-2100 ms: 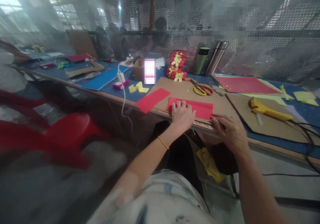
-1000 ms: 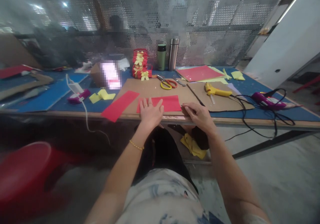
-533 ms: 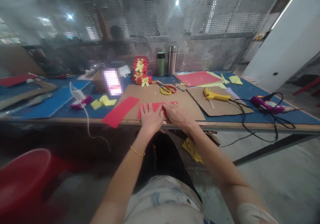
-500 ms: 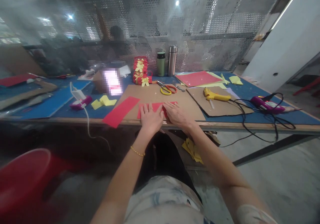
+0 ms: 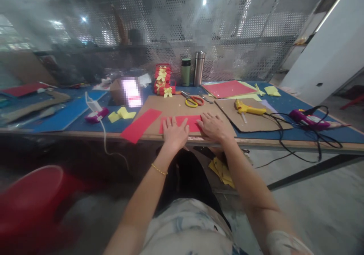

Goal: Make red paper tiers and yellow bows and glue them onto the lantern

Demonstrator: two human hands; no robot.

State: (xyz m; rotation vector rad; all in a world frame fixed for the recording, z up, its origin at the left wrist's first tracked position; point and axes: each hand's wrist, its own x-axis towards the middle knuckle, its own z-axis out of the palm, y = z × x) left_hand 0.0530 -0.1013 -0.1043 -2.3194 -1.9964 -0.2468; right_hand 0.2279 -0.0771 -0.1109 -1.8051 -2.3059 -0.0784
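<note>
A strip of red paper [image 5: 193, 123] lies flat on a brown cardboard sheet [image 5: 170, 102] near the table's front edge. My left hand [image 5: 175, 133] rests on the strip's left part, fingers spread. At its right end lies my right hand [image 5: 214, 126], palm down with fingers stretched out, covering that end. A second red paper strip [image 5: 141, 126] lies slanted to the left of my left hand, partly over the cardboard. Scissors [image 5: 194, 100] with yellow and red handles lie on the cardboard beyond my hands.
To the right, a yellow glue gun [image 5: 250, 109] lies on another cardboard piece [image 5: 263, 124], its black cord trailing over the edge. Yellow paper pieces [image 5: 122, 114] and a purple power strip [image 5: 96, 115] are left. Behind stand red-and-yellow paper crafts [image 5: 163, 82] and a steel flask [image 5: 199, 69].
My right hand has slid right along the red strip, away from my left hand, uncovering the strip's middle. My left hand stays on the strip. The whole view has shifted slightly.
</note>
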